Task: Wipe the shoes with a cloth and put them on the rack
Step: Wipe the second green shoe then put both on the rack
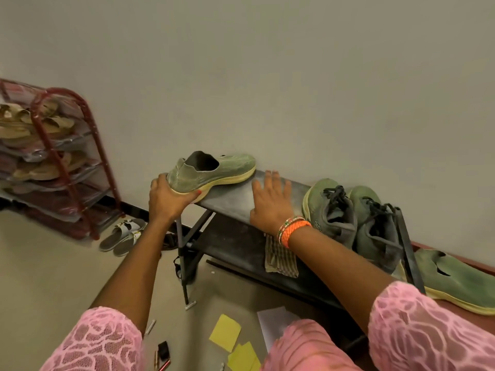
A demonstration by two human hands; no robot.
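Note:
A green slip-on shoe [211, 172] stands on the left end of the dark metal rack's top shelf [235, 199]. My left hand [167, 199] grips its heel, thumb under the sole. My right hand [270, 200] lies flat on the shelf to the right of the shoe, fingers spread and straight. A pair of green laced sneakers [351, 215] sits on the right part of the same shelf. A checked cloth [280, 259] lies on the lower shelf, below my right wrist. A second green slip-on [455, 279] lies at the right on a red surface beyond the rack.
A red shoe rack [67, 162] full of sandals stands against the wall at left. White sandals [123, 236] lie on the floor beside it. Yellow papers [227, 332], a white sheet and small items are scattered on the floor near my knees.

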